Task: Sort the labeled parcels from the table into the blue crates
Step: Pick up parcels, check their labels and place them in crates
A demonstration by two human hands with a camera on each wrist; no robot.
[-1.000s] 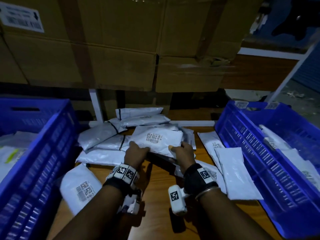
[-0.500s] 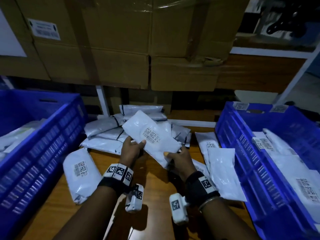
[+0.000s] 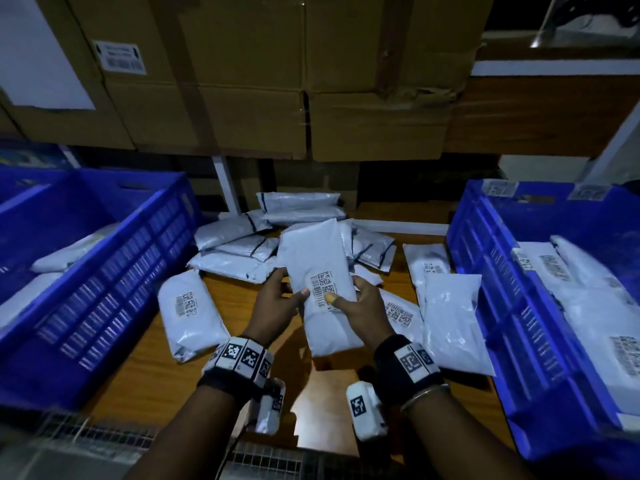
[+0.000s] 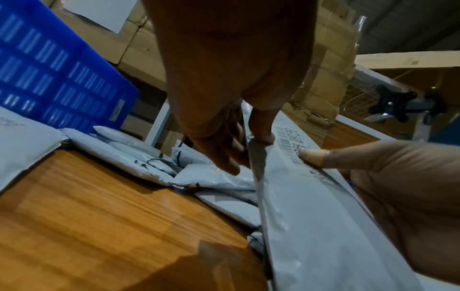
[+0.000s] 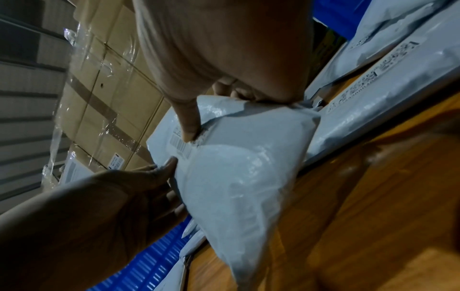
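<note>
From the head view, both the left hand [image 3: 277,299] and the right hand [image 3: 360,303] clamp a white parcel [image 3: 318,258] raised above the tabletop [image 3: 145,368], label up, between the left blue crate [image 3: 114,271] and the right blue crate [image 3: 498,306]. The left wrist view shows the left thumb pinching its edge beside the barcode label [image 4: 291,141]. In the right wrist view the right thumb presses that label, so this looks like the reading step; next, carry the parcel to the matching crate.
</note>
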